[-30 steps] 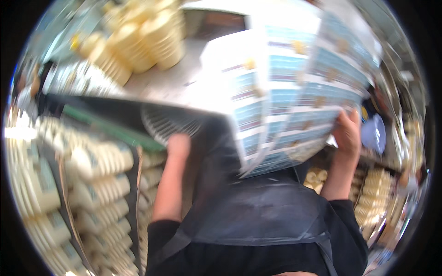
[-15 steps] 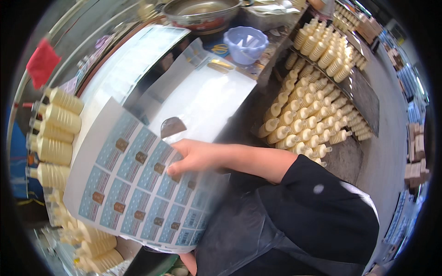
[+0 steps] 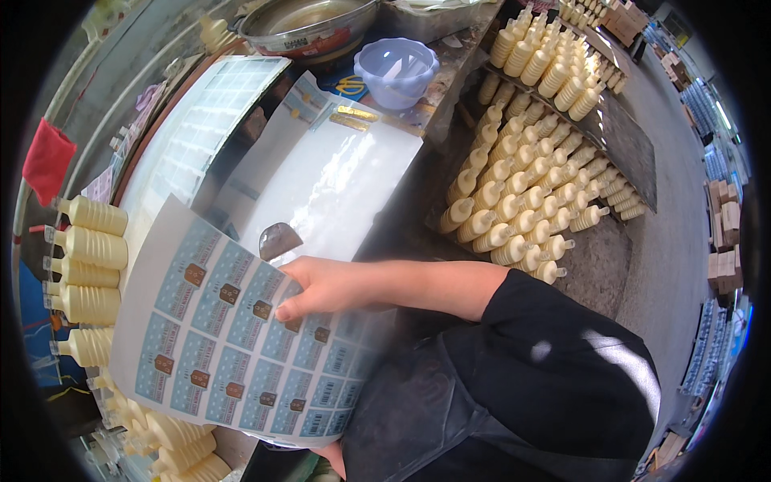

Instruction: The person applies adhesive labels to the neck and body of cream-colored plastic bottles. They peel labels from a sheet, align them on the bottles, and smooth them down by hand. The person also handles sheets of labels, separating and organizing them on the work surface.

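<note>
A large sheet of blue-and-white printed labels (image 3: 237,357) hangs tilted in front of me, its lower part against my dark apron (image 3: 409,410). My right hand (image 3: 317,287) is closed on its upper edge, thumb on the printed face and the fingers behind. Of my left hand (image 3: 332,456) only a bit shows below the sheet's lower edge; the sheet hides its fingers. Just beyond my right hand, a dark, rounded flat piece (image 3: 279,240) lies on a glossy white sheet (image 3: 329,177) on the bench.
Cream bottles (image 3: 88,249) line the left side; many more (image 3: 522,185) stand on racks at the right. At the back are a wide metal basin (image 3: 309,28), a lavender plastic bowl (image 3: 395,76) and yellow-handled scissors (image 3: 350,86). A stack of printed sheets (image 3: 213,112) lies left. A red cloth (image 3: 48,161) hangs there.
The view has shifted, so the bench and bowl appear further left. My right hand keeps its grip on the label sheet, which has come slightly flatter toward the view.
</note>
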Motion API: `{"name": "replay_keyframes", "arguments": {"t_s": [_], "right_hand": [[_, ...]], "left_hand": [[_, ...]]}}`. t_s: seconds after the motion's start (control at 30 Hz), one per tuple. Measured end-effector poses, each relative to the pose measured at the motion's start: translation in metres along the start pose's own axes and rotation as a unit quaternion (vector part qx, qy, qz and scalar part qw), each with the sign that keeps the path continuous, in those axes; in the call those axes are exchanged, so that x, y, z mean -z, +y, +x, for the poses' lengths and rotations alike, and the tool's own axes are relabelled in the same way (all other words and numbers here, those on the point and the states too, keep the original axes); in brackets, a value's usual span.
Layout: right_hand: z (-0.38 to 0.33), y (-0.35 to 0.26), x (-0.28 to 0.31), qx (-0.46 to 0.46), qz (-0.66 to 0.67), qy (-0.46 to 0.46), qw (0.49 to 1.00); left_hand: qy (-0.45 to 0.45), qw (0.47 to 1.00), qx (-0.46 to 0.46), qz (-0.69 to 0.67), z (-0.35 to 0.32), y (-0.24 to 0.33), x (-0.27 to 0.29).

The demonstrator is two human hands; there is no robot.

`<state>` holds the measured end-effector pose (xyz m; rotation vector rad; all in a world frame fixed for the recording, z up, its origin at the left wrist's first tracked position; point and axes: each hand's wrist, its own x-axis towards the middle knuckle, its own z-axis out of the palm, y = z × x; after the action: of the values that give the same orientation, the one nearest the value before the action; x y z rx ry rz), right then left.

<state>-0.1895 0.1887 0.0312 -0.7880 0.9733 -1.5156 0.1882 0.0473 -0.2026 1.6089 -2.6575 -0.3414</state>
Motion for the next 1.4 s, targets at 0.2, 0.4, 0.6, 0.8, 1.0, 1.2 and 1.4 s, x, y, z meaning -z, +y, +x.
{"name": "replay_keyframes", "arguments": {"t_s": [0.2, 0.4, 0.6, 0.8, 1.0, 1.2, 1.4], "right_hand": [[-0.001, -0.001, -0.002, -0.001, -0.012, 0.001, 1.0], [-0.007, -0.001, 0.004, 0.022, -0.003, 0.027, 0.999], [-0.014, 0.004, -0.008, 0.085, -0.019, 0.061, 0.994], [-0.026, -0.001, -0.008, 0.087, -0.026, 0.049, 0.995], [-0.018, 0.005, -0.008, 0.091, -0.029, 0.036, 0.995], [-0.026, -0.004, -0.015, 0.093, -0.031, 0.059, 0.993], [-0.025, -0.003, -0.01, 0.089, 0.0, 0.063, 0.994]], "left_hand": [[0.009, 1.0, -0.014, -0.006, 0.0, 0.001, 0.007], [0.029, 0.998, -0.051, -0.011, 0.014, 0.009, 0.015], [0.083, 0.987, -0.133, -0.03, 0.054, 0.039, 0.031], [0.133, 0.97, -0.195, -0.06, 0.094, 0.083, 0.057], [0.14, 0.967, -0.199, -0.069, 0.09, 0.082, 0.067], [0.096, 0.981, -0.166, -0.031, 0.043, 0.038, 0.051], [0.029, 0.995, -0.093, 0.02, -0.019, -0.017, 0.046]]}}
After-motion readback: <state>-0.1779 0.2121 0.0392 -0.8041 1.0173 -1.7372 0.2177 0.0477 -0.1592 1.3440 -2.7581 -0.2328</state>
